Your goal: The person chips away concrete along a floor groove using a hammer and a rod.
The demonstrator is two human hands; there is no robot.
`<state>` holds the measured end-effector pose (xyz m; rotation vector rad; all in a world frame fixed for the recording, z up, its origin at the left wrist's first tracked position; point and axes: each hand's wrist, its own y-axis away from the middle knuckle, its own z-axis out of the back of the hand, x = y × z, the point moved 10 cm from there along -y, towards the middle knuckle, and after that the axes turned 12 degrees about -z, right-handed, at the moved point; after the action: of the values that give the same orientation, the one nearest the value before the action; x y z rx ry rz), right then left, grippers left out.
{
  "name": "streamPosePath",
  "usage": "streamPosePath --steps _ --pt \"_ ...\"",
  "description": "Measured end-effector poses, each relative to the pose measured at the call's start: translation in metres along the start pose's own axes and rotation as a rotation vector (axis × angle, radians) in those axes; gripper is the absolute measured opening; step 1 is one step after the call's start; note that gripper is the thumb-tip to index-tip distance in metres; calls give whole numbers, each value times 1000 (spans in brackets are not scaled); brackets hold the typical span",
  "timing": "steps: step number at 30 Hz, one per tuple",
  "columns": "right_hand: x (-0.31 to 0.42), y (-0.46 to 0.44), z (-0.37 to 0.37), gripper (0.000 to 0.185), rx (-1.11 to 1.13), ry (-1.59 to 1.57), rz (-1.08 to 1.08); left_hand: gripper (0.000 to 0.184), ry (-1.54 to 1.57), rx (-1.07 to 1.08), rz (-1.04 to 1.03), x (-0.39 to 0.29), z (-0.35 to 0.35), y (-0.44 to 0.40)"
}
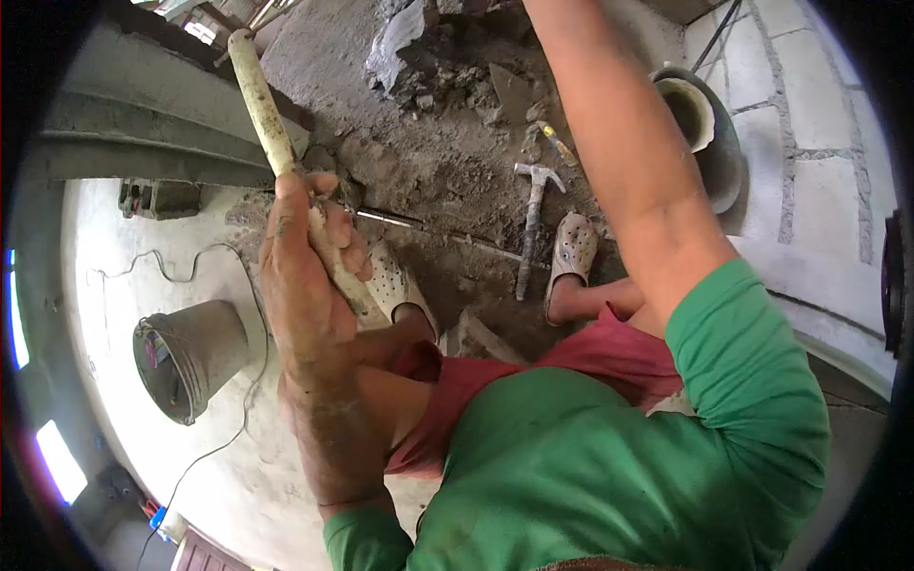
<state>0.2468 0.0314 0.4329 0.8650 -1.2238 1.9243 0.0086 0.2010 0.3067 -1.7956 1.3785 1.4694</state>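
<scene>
My left hand [309, 257], dusty with dirt, is wrapped round a pale, worn handle [259, 103] that slants from the upper left down through my fingers. A thin metal end shows at the top of the handle. My right arm reaches up past the top edge of the view, so my right hand is out of sight. On the dirt between my feet lies a hammer [532, 224], its head toward the top. Just above it rests a small yellow-handled tool [556, 143]. A long thin metal rod [447, 234] lies across the dirt beside the hammer.
A bucket [205, 354] lies at the left near a cable [249, 400]. Rubble and a trowel-like blade [511, 92] are at the top centre. A dark tub [721, 171] holding a pale container [687, 112] stands by the block wall [826, 205] at the right.
</scene>
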Motion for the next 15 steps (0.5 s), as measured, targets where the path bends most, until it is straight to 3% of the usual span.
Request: streamPosePath --steps 2,4,5,6,7,8,9,11,15 --pt "-40 23 -3 37 64 9 -99 42 8 21 -10 -4 -1 -1" --pt "-155 87 -12 39 110 27 -426 46 5 34 -21 -7 1 -1" --pt "-234 151 -14 37 66 33 -786 46 0 27 -13 -6 3 -1" --pt "-306 223 -15 45 155 216 -917 46 14 12 -26 -7 5 -1" --pt "-355 307 2 49 -89 480 -1047 46 26 -1 -40 -8 6 -1" --pt "-355 370 1 58 92 493 -1428 46 -2 -10 -52 -9 7 -1" --pt "-419 448 1 64 11 608 -1399 46 -7 -15 -44 -8 9 -2" --pt "-391 516 -16 65 194 594 -1715 46 -29 15 -24 -4 9 -3" --pt "-372 538 -40 71 125 490 -1798 46 -60 -5 -25 -2 8 -6"
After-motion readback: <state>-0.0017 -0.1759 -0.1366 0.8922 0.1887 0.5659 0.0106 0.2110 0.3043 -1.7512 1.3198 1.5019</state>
